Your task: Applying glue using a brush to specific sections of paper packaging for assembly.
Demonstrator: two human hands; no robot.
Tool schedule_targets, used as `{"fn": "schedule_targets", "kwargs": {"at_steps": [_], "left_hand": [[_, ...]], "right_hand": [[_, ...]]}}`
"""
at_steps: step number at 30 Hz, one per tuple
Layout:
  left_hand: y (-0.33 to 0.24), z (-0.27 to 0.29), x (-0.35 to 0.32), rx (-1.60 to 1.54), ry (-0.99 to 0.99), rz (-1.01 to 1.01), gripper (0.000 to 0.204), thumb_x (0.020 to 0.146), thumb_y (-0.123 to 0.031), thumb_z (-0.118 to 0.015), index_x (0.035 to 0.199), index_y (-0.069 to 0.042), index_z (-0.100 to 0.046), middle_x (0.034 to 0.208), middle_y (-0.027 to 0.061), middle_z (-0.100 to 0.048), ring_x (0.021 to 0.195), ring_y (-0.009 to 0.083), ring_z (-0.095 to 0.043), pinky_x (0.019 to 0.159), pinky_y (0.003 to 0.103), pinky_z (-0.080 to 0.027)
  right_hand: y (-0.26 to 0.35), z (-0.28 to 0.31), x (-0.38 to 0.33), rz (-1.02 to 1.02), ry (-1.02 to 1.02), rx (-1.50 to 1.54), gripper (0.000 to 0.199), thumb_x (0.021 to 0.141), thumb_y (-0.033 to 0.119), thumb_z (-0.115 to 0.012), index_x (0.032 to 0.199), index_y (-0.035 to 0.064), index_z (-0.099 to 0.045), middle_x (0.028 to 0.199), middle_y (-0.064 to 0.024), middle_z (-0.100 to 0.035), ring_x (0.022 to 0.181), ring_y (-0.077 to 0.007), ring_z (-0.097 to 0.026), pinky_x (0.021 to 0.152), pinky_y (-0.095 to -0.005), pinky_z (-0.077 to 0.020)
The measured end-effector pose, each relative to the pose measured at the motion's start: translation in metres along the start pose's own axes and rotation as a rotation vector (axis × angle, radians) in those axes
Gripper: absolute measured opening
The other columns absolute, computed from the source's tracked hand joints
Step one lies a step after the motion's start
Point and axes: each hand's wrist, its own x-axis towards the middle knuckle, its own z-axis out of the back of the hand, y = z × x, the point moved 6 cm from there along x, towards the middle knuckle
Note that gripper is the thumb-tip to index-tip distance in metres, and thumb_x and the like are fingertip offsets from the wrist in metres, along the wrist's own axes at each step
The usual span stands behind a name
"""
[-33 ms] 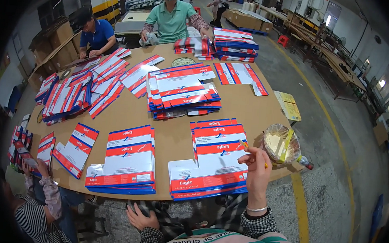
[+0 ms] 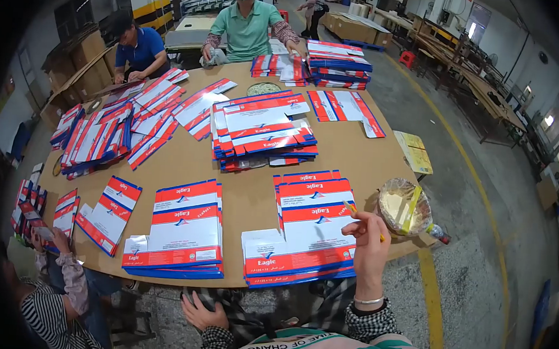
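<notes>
Head view: right fingers [image 2: 354, 228] pinch a yellow stick [image 2: 352, 208] jutting beyond them; left fingers [image 2: 192, 304] loosely spread.

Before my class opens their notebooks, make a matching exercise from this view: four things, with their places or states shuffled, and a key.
1. Right hand
2. Left hand
3. Plastic-lined bowl
4. Red stool

A. On the floor, in the background
B. Holding a thin yellow tool
C. At the table's right side, yellow strip across it
D. Below the table's near edge in the picture

Pairs: 1-B, 2-D, 3-C, 4-A
</notes>
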Motion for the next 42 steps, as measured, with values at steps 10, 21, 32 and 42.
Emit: {"fn": "schedule_targets", "kwargs": {"at_steps": [10,21,32,42], "left_hand": [[-0.001,0.001,0.003,-0.024,-0.017,-0.006,0.074,0.061,-0.020,-0.069,0.127,-0.006,-0.041,0.137,0.0193,-0.031,0.128,0.0373,-0.024,0.105,0.052,-0.018],[-0.002,0.006,-0.001,-0.046,0.008,-0.003,0.074,0.061,-0.018,-0.070,0.128,-0.008,-0.040,0.138,0.0182,-0.030,0.128,0.0373,-0.024,0.104,0.051,-0.020],[0.026,0.038,0.015,-0.041,0.757,-0.273,0.058,0.069,-0.031,-0.072,0.114,0.001,-0.054,0.122,0.0260,-0.047,0.113,0.0365,-0.046,0.095,0.039,-0.037],[-0.075,0.271,0.074,-0.899,0.397,-0.432,0.037,0.083,-0.016,-0.052,0.113,0.006,-0.051,0.111,0.0158,-0.055,0.103,0.0223,-0.053,0.093,0.031,-0.040]], "right_hand": [[-0.001,-0.004,0.002,0.006,0.027,0.019,0.027,0.095,0.017,-0.039,0.098,-0.0045,-0.055,0.091,-0.0115,-0.060,0.071,-0.0168,-0.060,0.067,-0.0294,-0.0484],[0.005,-0.005,-0.003,0.022,-0.002,0.028,0.029,0.095,0.020,-0.039,0.098,-0.0040,-0.056,0.090,-0.0121,-0.060,0.070,-0.0188,-0.060,0.067,-0.0308,-0.0481],[0.017,0.007,-0.004,0.044,0.031,0.032,0.032,0.096,0.020,-0.036,0.099,-0.0058,-0.055,0.096,-0.0149,-0.059,0.070,-0.0206,-0.060,0.066,-0.0312,-0.0482],[0.034,0.013,-0.005,0.099,0.020,-0.016,0.035,0.095,0.023,-0.035,0.101,-0.0057,-0.054,0.098,-0.0169,-0.060,0.071,-0.0202,-0.059,0.068,-0.0320,-0.0477]]}}
